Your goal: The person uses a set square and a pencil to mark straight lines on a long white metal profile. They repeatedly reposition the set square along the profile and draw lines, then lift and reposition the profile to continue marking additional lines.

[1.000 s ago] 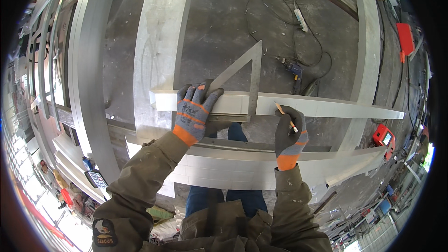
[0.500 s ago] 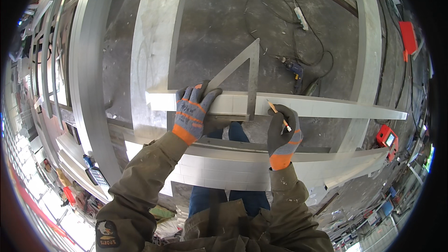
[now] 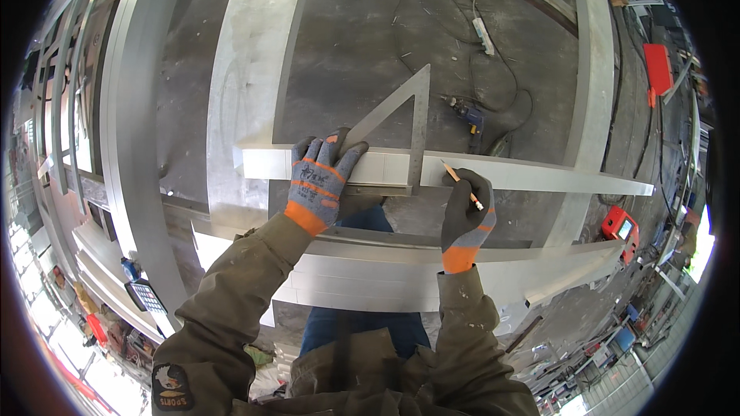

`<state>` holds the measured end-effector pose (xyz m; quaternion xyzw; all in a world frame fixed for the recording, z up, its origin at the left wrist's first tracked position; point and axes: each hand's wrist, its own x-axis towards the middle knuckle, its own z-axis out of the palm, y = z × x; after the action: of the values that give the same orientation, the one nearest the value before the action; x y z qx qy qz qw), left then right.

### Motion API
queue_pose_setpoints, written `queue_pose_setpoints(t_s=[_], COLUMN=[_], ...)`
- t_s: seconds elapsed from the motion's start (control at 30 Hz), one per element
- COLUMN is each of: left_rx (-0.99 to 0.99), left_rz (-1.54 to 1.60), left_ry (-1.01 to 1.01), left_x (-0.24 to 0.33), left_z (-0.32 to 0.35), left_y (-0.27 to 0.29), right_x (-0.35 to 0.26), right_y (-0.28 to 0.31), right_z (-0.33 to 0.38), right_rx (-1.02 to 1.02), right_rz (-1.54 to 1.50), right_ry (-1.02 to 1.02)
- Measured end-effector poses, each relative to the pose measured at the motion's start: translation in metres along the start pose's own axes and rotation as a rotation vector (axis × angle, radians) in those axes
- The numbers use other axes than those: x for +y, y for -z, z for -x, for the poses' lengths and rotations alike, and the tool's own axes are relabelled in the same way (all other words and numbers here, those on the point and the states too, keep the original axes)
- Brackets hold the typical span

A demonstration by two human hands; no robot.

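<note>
A grey concrete workshop floor (image 3: 347,54), strewn with cables and a power tool (image 3: 470,117), lies under long aluminium profiles. Across one pale profile (image 3: 532,176) rests a metal triangular square (image 3: 405,119). The left hand (image 3: 320,181), fingers spread, presses the square flat; the right hand (image 3: 465,212) pinches a pencil (image 3: 460,182) just beside the square's upright edge.
</note>
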<state>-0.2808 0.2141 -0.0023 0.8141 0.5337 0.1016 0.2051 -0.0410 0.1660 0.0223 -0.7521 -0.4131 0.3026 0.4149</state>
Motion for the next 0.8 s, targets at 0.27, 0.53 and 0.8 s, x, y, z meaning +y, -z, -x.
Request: queue_pose_setpoints(t_s=[0.27, 0.53, 0.8], left_rx=[-0.099, -0.016, -0.037], left_rz=[-0.013, 0.037, 0.103], left_ry=[-0.027, -0.045, -0.028], left_x=[0.002, 0.002, -0.001], left_z=[-0.005, -0.005, -0.005], left_y=[-0.016, -0.015, -0.012], right_x=[0.004, 0.002, 0.005], right_y=[-0.005, -0.004, 0.003], right_z=[-0.002, -0.002, -0.007], right_rx=[0.052, 0.055, -0.007], right_rz=[-0.079, -0.092, -0.127], right_ry=[-0.043, -0.051, -0.063])
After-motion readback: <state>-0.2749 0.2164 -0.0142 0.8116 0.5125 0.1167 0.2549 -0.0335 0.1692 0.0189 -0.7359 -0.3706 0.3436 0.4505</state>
